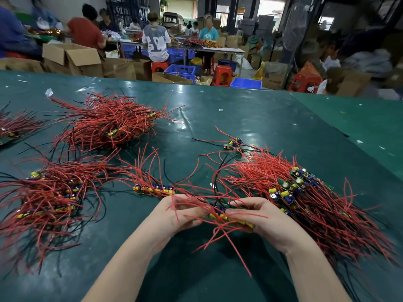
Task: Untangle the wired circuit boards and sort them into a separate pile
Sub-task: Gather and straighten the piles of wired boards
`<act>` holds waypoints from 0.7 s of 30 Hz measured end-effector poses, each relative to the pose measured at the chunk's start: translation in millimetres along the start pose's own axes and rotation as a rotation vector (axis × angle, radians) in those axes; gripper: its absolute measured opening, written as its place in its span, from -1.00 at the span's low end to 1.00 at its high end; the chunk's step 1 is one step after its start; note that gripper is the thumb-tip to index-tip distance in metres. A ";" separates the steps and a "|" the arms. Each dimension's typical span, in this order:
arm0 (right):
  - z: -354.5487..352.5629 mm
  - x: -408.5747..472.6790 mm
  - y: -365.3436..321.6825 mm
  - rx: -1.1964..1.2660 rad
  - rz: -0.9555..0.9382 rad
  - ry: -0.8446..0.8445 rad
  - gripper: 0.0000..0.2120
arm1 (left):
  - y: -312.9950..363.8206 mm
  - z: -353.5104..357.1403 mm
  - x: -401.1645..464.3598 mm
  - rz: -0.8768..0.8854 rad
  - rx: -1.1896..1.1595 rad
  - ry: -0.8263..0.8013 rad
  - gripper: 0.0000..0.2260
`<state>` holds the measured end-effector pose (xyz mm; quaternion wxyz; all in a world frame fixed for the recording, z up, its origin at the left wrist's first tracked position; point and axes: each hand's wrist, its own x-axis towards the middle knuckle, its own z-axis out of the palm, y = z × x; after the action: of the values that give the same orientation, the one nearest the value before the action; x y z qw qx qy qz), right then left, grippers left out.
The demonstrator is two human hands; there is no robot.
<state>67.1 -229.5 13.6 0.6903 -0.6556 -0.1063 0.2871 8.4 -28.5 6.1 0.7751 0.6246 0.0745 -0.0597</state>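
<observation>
Red wires (pixel 104 125), yellow caps (pixel 218 216), green tbl (pixel 250 118).

One head-worn wide-angle view looks forward and down, close above both hands, across the green bench (pixel 261 118) beyond.

The fingertips of the left hand (pixel 178 211) are screened by red wires, so its grip cannot be judged. The boards held under the right hand (pixel 259 216) are partly covered. The pile far left of the left hand (pixel 13 127) is cut off by the edge.
</observation>
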 end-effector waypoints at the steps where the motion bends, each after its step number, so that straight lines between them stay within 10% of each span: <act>1: -0.4 -0.3 -0.7 0.008 0.002 0.011 -0.72 | 0.7 -1.6 -0.2 -0.001 -0.010 -0.025 -0.86; 21: -0.2 0.0 0.1 0.032 -0.019 -0.033 -0.83 | 2.6 2.1 -1.6 -0.018 -0.166 0.044 -0.88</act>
<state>67.2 -229.7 13.5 0.7017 -0.6385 -0.1191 0.2929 7.4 -29.9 9.3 0.8218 0.5587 0.1020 -0.0465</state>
